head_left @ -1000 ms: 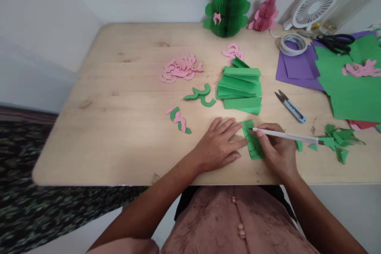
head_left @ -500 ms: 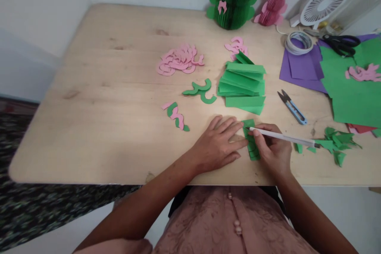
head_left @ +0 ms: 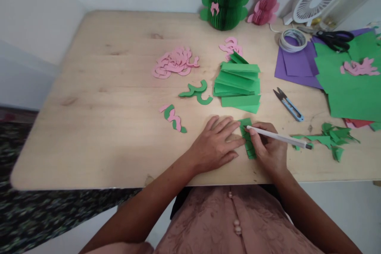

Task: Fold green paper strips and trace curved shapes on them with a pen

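The right hand (head_left: 271,149) pinches a white pen (head_left: 278,137) in its grip; the left hand (head_left: 216,147), spread wide, touches the green paper strip (head_left: 250,147) on the counter (head_left: 113,135); weak pressure might let the strip skew.

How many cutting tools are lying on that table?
2: black-handled scissors at the back right, beside the tape roll, and blue snips beyond the right hand, right of the green strips. Others could be hidden under the green sheet.

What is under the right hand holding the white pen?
The right edge of the narrow, rectangular green paper strip runs out of sight beneath the right hand. Whether anything else lies there cannot be seen, since the hand covers it.
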